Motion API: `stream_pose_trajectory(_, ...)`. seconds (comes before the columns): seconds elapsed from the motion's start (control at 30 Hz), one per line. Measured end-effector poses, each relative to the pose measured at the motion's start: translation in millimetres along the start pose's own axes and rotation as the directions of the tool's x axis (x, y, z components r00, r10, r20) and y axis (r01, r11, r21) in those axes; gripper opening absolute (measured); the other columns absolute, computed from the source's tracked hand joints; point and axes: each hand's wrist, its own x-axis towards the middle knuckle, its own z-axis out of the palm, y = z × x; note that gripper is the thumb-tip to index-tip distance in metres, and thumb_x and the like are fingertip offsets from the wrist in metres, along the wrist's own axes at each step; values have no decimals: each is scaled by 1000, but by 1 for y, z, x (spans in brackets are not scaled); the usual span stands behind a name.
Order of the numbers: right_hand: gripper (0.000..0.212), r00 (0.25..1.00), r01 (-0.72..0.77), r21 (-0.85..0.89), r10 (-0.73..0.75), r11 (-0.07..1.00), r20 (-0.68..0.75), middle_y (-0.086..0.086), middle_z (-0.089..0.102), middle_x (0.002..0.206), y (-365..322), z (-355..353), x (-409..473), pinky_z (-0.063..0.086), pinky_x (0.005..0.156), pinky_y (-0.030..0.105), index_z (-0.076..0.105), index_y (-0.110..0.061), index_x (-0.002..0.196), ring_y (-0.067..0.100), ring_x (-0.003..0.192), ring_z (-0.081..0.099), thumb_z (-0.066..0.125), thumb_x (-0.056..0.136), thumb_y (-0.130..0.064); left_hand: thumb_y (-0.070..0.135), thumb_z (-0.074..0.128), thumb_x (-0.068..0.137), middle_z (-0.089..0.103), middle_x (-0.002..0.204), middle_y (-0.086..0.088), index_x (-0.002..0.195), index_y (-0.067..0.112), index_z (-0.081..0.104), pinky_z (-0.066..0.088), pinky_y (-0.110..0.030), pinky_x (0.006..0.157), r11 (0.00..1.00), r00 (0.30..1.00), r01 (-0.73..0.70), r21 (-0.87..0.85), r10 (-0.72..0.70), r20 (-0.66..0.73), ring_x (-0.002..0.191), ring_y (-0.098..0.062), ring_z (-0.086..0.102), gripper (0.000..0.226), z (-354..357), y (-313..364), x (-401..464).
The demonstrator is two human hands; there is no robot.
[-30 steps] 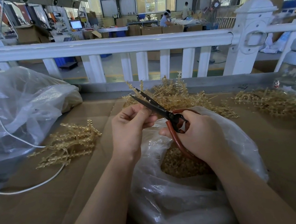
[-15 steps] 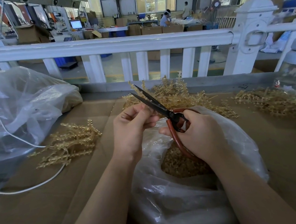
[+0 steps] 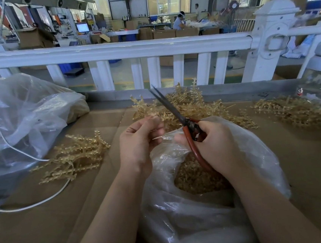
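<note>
My right hand (image 3: 213, 145) grips the red handles of a pair of scissors (image 3: 174, 113), whose dark blades are closed and point up and left. My left hand (image 3: 140, 141) pinches a small pale golden plastic piece (image 3: 158, 136) just left of the scissors. Both hands are above an open clear plastic bag (image 3: 201, 216) partly filled with small golden cut bits (image 3: 197, 178).
Piles of golden plastic sprigs lie on the cardboard-covered table: one on the left (image 3: 74, 158), one behind the hands (image 3: 189, 102), one on the right (image 3: 293, 111). A large clear bag (image 3: 17, 120) and a white cord (image 3: 29, 204) sit left. A white railing (image 3: 128, 49) borders the far edge.
The scissor blades, spread apart earlier, have closed and swung more upright. My left hand has shifted slightly away from the blades with the small piece.
</note>
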Motion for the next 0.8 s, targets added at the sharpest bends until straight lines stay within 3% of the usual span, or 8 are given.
stream_pose_trajectory(0.1, 65, 997, -76, 114, 74, 991, 16, -12, 67, 66, -1, -1, 3, 48, 50, 22, 69, -21, 73, 5, 58, 62, 63, 63, -85, 5, 72, 83, 67, 65, -4, 71, 12, 75, 44, -19, 46, 994, 997, 24, 111, -33, 75, 50, -10, 57, 14, 3, -3, -2)
stream_pose_trajectory(0.3, 19, 975, -211, 318, 175, 924, 136, -3, 71, 63, -3, -1, 6, 50, 54, 14, 73, -20, 80, 7, 55, 66, 77, 86, -38, 2, 72, 84, 60, 55, -5, 80, 7, 76, 40, -19, 39, 959, 987, 23, 281, -66, 144, 40, -11, 50, 7, 10, -10, -5)
stream_pose_trajectory(0.47, 12, 966, -253, 374, 215, 892, 140, -1, 72, 62, -6, -4, 7, 53, 59, 14, 73, -17, 81, 9, 57, 69, 74, 91, -23, 13, 71, 88, 65, 57, -8, 70, 16, 77, 32, -17, 33, 943, 981, -21, 332, -44, 188, 32, -13, 45, 19, 9, -7, -6)
stream_pose_trajectory(0.53, 12, 965, -261, 359, 230, 896, 127, -2, 72, 62, -8, -5, 7, 50, 60, 10, 73, -17, 80, 8, 59, 69, 73, 91, -23, 19, 72, 87, 65, 57, -8, 63, 17, 75, 29, -17, 33, 921, 986, -89, 379, 28, 163, 30, -13, 42, 24, 9, -6, -7)
stream_pose_trajectory(0.6, 12, 962, -271, 365, 239, 891, 131, 0, 73, 64, -9, -6, 7, 54, 69, 17, 73, -14, 82, 12, 64, 71, 73, 91, -22, 24, 77, 83, 61, 53, -7, 58, 16, 66, 30, -17, 35, 898, 986, -165, 408, 137, 98, 31, -12, 41, 29, 8, -6, -6)
stream_pose_trajectory(0.67, 13, 961, -275, 379, 242, 884, 132, 3, 73, 66, -9, -8, 7, 57, 78, 29, 74, -11, 82, 19, 68, 72, 72, 91, -21, 27, 83, 78, 54, 53, -4, 61, 14, 55, 34, -21, 39, 884, 971, -226, 410, 238, 23, 37, -11, 42, 35, 7, -6, -5)
stream_pose_trajectory(0.8, 16, 961, -275, 392, 253, 878, 109, 3, 72, 65, -12, -10, 6, 57, 81, 32, 74, -9, 78, 23, 71, 71, 71, 92, -18, 25, 86, 74, 50, 66, 6, 76, 19, 54, 45, -35, 62, 840, 919, -326, 434, 390, -65, 61, -13, 47, 32, 3, -5, -1)
